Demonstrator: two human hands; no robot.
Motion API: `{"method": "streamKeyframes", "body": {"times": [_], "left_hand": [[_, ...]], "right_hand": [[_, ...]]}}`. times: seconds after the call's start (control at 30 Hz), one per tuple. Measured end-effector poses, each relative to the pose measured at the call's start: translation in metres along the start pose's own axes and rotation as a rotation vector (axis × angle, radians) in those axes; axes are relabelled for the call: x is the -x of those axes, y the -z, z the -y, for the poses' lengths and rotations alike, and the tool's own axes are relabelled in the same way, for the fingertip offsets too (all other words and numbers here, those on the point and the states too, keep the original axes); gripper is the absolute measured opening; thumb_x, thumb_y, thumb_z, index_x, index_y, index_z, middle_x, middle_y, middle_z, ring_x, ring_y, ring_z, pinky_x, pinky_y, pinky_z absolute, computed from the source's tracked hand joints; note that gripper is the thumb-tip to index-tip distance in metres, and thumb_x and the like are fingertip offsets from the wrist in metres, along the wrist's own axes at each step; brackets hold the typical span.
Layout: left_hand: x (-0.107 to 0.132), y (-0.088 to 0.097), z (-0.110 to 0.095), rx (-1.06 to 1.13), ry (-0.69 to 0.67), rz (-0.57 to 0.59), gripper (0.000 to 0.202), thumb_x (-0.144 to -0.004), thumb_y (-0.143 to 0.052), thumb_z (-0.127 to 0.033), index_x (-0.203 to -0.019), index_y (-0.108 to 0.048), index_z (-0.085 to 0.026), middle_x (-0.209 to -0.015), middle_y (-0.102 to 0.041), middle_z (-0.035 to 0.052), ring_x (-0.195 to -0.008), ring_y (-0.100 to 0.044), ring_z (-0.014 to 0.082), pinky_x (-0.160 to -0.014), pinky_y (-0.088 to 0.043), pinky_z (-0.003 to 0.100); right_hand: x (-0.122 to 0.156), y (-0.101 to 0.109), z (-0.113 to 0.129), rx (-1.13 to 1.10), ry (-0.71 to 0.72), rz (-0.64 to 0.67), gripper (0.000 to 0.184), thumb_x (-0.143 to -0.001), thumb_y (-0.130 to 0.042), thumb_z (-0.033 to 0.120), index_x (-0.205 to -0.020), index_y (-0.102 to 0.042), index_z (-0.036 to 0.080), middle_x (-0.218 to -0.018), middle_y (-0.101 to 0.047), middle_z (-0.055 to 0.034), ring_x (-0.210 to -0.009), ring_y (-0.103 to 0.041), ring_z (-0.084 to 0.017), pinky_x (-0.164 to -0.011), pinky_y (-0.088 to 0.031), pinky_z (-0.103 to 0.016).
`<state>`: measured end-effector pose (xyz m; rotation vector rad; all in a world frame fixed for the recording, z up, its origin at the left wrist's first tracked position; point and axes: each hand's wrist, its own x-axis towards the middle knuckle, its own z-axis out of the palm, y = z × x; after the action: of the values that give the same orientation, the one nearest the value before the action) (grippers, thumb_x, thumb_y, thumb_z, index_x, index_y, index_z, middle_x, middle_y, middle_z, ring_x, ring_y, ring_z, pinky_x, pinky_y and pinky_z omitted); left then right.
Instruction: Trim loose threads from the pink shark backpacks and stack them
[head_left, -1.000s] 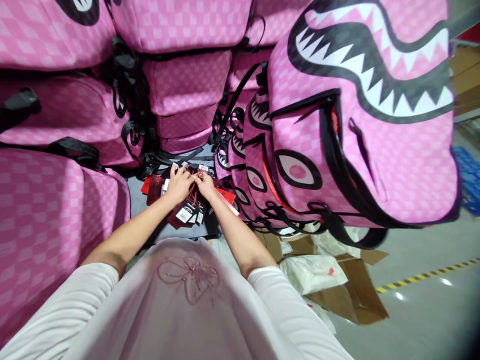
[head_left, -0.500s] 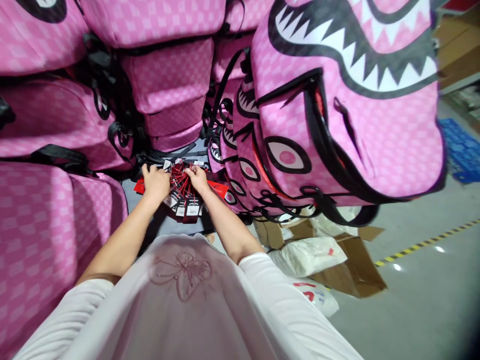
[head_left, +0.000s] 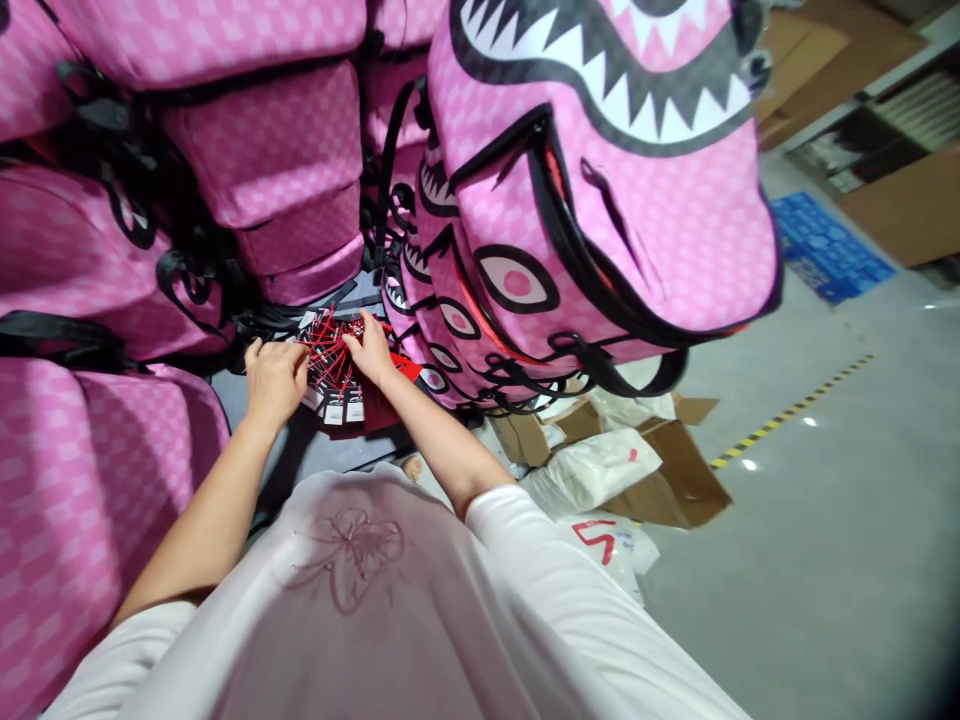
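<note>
A fan of hang tags (head_left: 334,410), black with white labels, lies on a grey surface, their red strings (head_left: 330,350) gathered toward the middle. My right hand (head_left: 371,350) is closed at the right of the bunch, thumb and fingers pinching the red strings. At the left edge of the tags is my left hand (head_left: 276,382), its fingers bent and drawn together; what they hold, if anything, is too small to make out. A red tag (head_left: 407,368) shows below my right wrist.
Pink checkered backpacks (head_left: 277,150) are stacked at the left and back. To the right stands a row of pink bags (head_left: 517,280) with shark teeth and eyes. An open cardboard box (head_left: 686,480) with white plastic bags (head_left: 596,470) sits on the floor (head_left: 825,520).
The view has swung to the right, so everything sits further left. My left hand's fingers are more curled, and it is a little farther from the middle of the tags.
</note>
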<state>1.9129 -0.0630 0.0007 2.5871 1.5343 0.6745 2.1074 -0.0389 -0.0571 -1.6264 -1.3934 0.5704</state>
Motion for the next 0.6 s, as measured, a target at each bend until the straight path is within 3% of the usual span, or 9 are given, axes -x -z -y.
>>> {"method": "streamKeyframes", "body": {"times": [0.07,0.17,0.3,0.4,0.47,0.53,0.6], "left_hand": [[0.004,0.000,-0.007,0.004,-0.019,-0.014,0.027,-0.093,-0.047,-0.027,-0.103,-0.071,-0.020,-0.095,-0.072,0.0089,-0.098,-0.063,0.0263,-0.113,-0.029,0.052],[0.011,0.007,-0.020,0.038,-0.153,0.023,0.023,-0.092,-0.050,-0.025,-0.095,-0.072,-0.022,-0.100,-0.072,0.0081,-0.104,-0.062,0.0272,-0.114,-0.025,0.055],[0.018,0.011,-0.048,0.152,-0.405,0.168,0.019,-0.091,-0.051,-0.022,-0.088,-0.070,-0.023,-0.110,-0.072,0.0062,-0.120,-0.058,0.0274,-0.115,-0.025,0.055],[0.020,-0.002,-0.070,0.161,-0.490,0.319,0.022,-0.089,-0.048,-0.018,-0.082,-0.069,-0.021,-0.092,-0.073,0.0057,-0.103,-0.065,0.0251,-0.114,-0.025,0.056],[0.023,-0.016,-0.084,0.130,-0.495,0.386,0.023,-0.088,-0.048,-0.017,-0.077,-0.067,-0.021,-0.084,-0.072,0.0061,-0.094,-0.066,0.0252,-0.114,-0.024,0.058],[0.028,-0.029,-0.099,0.144,-0.526,0.421,0.023,-0.089,-0.048,-0.016,-0.079,-0.068,-0.021,-0.088,-0.072,0.0069,-0.096,-0.066,0.0259,-0.115,-0.022,0.059],[0.036,-0.040,-0.116,0.213,-0.576,0.479,0.023,-0.093,-0.047,-0.020,-0.087,-0.070,-0.021,-0.094,-0.074,0.0067,-0.099,-0.066,0.0247,-0.112,-0.030,0.052]], "right_hand": [[0.021,0.022,0.003,-0.007,0.074,-0.064,0.055,-0.087,-0.062,0.022,-0.140,-0.048,0.015,-0.150,-0.047,-0.0161,-0.143,-0.039,-0.023,-0.121,-0.026,-0.039],[0.072,0.055,0.003,-0.135,0.101,-0.082,0.046,-0.094,-0.054,0.029,-0.139,-0.050,0.021,-0.142,-0.056,-0.0122,-0.134,-0.049,-0.022,-0.116,-0.035,-0.040],[0.142,0.080,-0.006,-0.434,-0.067,0.037,0.046,-0.097,-0.048,0.043,-0.139,-0.049,0.025,-0.124,-0.066,-0.0090,-0.096,-0.069,-0.017,-0.085,-0.054,-0.031],[0.174,0.089,-0.019,-0.425,-0.228,0.005,0.031,-0.092,-0.053,0.045,-0.106,-0.066,0.020,-0.086,-0.068,-0.0024,-0.067,-0.064,-0.013,-0.065,-0.051,-0.024],[0.187,0.096,-0.028,-0.324,-0.237,-0.034,0.025,-0.090,-0.055,0.041,-0.083,-0.066,0.019,-0.069,-0.060,0.0011,-0.056,-0.055,-0.011,-0.060,-0.047,-0.023],[0.198,0.104,-0.035,-0.252,-0.191,-0.039,0.026,-0.090,-0.054,0.038,-0.077,-0.065,0.018,-0.066,-0.057,0.0015,-0.053,-0.051,-0.010,-0.058,-0.045,-0.023],[0.208,0.111,-0.040,-0.252,-0.186,-0.024,0.028,-0.091,-0.051,0.038,-0.077,-0.065,0.018,-0.064,-0.056,0.0020,-0.051,-0.050,-0.009,-0.056,-0.043,-0.023]]}}
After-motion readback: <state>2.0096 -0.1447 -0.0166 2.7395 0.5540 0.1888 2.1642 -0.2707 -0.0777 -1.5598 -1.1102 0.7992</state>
